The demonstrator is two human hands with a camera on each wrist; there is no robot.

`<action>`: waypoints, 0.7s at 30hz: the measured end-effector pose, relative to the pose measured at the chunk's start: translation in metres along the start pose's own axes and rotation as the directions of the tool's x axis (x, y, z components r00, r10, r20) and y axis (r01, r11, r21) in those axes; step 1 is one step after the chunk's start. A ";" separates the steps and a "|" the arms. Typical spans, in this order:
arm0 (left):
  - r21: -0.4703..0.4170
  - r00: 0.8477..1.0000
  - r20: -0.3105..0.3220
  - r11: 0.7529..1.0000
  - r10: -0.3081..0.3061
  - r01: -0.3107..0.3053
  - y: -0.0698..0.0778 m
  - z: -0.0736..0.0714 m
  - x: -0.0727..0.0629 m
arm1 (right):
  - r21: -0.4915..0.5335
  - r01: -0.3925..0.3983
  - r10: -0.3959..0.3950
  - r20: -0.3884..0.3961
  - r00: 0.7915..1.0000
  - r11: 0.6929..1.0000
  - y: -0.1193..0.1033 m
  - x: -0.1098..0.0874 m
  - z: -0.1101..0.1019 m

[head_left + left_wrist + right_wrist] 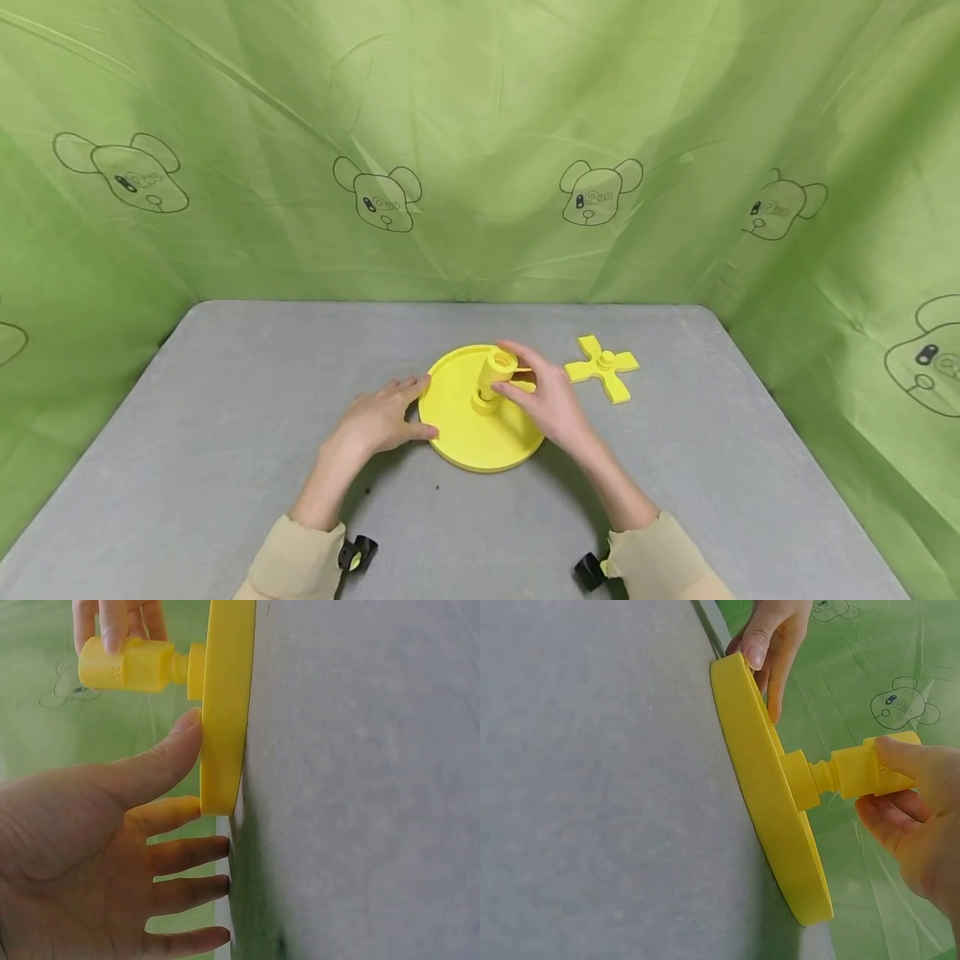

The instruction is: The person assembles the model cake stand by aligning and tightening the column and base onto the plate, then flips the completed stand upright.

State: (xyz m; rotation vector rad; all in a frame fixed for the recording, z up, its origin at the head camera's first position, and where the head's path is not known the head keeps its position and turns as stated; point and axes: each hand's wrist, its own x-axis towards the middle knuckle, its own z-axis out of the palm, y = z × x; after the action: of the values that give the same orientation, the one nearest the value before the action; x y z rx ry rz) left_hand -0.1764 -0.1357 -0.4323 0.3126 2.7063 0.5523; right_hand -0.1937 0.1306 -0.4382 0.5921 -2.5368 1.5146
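A round yellow plate (457, 417) with a raised rim lies on the table. A short collar (800, 780) rises from its middle. My right hand (551, 404) pinches a yellow hollow cylinder (491, 372) between thumb and fingers, upright over the collar. In the left wrist view the cylinder (146, 666) has a flat-sided part, and a narrower neck (178, 667) stands between it and the collar. Which piece the neck belongs to, I cannot tell. My left hand (378, 417) touches the plate's left edge, its thumb at the rim and its other fingers spread.
To the right of the plate lies a yellow four-armed cross piece (606, 360) with a round knob in its middle. Small dark specks are on the grey table (247, 400) near the left forearm. Green curtains (480, 100) hang behind the table and at both sides.
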 end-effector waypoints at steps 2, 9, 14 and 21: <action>0.003 1.000 -0.003 1.000 0.002 -0.002 0.000 -0.001 -0.001 | -0.009 0.002 -0.002 0.013 1.000 1.000 -0.001 0.002 0.001; 0.005 1.000 0.000 1.000 -0.011 0.011 0.000 -0.001 0.000 | -0.001 0.045 -0.045 0.017 0.999 0.999 0.000 0.002 0.007; 0.009 1.000 0.004 1.000 -0.014 0.014 0.002 -0.001 -0.001 | 0.012 0.038 -0.038 0.044 0.998 0.999 0.003 -0.001 0.011; 0.009 1.000 -0.006 1.000 0.003 -0.003 0.000 -0.002 -0.002 | 0.022 0.019 -0.021 0.072 0.997 1.000 0.004 -0.002 0.011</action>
State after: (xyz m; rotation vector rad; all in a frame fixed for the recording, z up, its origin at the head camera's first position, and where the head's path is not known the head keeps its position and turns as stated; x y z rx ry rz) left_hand -0.1751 -0.1365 -0.4300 0.3177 2.7153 0.5429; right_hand -0.1924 0.1229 -0.4472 0.6852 -2.5622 1.5431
